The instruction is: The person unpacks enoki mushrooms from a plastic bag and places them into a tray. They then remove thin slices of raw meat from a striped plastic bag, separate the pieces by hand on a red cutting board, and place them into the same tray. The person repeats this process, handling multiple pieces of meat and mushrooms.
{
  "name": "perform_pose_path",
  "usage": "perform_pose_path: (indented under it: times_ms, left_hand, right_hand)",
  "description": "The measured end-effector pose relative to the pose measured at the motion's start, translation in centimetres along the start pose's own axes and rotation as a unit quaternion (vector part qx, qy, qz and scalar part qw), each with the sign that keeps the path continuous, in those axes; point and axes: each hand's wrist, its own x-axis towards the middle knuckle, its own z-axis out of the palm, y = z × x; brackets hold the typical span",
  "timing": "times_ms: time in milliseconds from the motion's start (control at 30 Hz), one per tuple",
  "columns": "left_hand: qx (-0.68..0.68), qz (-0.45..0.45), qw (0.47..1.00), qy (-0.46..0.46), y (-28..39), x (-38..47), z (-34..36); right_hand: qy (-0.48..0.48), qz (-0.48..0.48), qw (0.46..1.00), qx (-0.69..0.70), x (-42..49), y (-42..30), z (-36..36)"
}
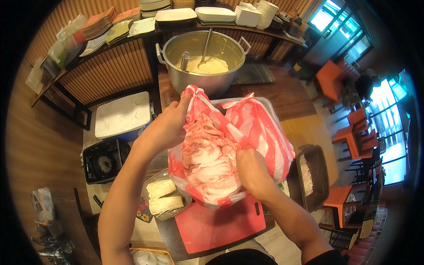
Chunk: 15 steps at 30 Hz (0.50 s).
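My left hand (169, 124) grips the upper left part of a red-and-white striped plastic bag (195, 106), near its knot. My right hand (253, 167) is closed on the same bag's right edge. Through the bag's wide opening shows a heap of sliced raw meat (210, 159). Behind and to the right, a second striped bag (261, 132), tied at the top, rests in a metal tray (266, 103). Below the meat lies a red cutting board (218, 228). Bundles of enoki mushrooms (165, 202) sit on a clear tray at the left.
A large metal pot (202, 79) with a yellowish mixture and a ladle stands at the back. A dark bin (319, 179) is at the right. Left are a white-lidded cooler (122, 114) and a black crate (102, 162). Stacked dishes (215, 15) line the back shelf.
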Motion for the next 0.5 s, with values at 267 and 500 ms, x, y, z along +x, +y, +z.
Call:
perform_pose_path:
  times_ms: [267, 500]
  left_hand:
    - [-0.002, 0.015, 1.0, -0.007, 0.7, 1.2, 0.5]
    - [0.0, 0.017, 1.0, 0.023, 0.4, 0.6, 0.6]
  right_hand:
    - [-0.028, -0.052, 0.998, 0.025, 1.8, 2.3, 1.7]
    - [-0.272, -0.059, 0.96, 0.023, 2.4, 3.0, -1.1]
